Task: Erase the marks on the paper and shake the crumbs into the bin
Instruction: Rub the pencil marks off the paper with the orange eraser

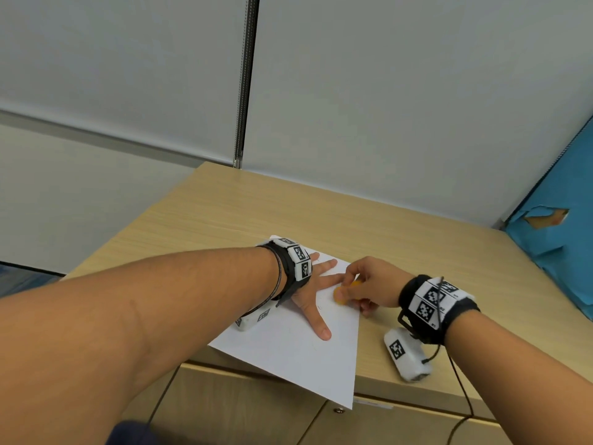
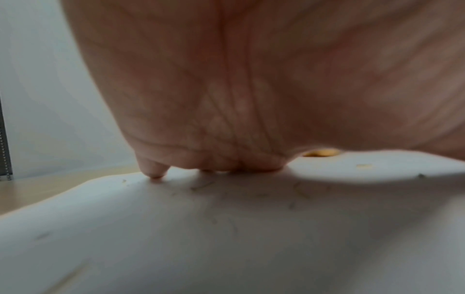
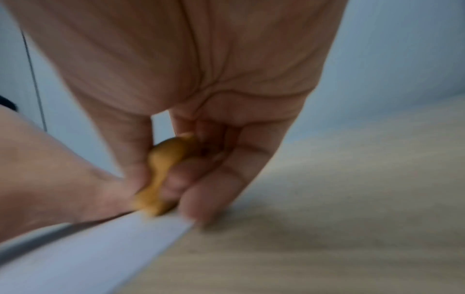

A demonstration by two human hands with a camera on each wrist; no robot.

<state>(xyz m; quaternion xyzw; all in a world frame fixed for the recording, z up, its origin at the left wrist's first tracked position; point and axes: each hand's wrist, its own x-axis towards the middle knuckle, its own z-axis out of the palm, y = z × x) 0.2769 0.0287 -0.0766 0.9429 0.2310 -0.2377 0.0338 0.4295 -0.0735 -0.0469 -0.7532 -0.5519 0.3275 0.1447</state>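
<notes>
A white sheet of paper (image 1: 288,354) lies on a wooden cabinet top (image 1: 321,213), its near corner hanging over the front edge. My left hand (image 1: 316,289) lies flat on the sheet with fingers spread, pressing it down. My right hand (image 1: 362,284) pinches a yellow-orange eraser (image 1: 341,295) between thumb and fingers and holds it against the paper near the sheet's right edge. In the right wrist view the eraser (image 3: 161,175) touches the paper (image 3: 88,256) at its edge, blurred by motion. In the left wrist view grey crumbs and faint strokes (image 2: 201,186) lie on the paper (image 2: 226,248) beneath my palm. No bin is in view.
White roller blinds (image 1: 385,91) hang behind the cabinet. A blue torn sheet (image 1: 558,220) covers something at the right. Cabinet doors (image 1: 240,409) lie below the front edge. Cables from my wrist cameras (image 1: 462,396) hang near my right arm.
</notes>
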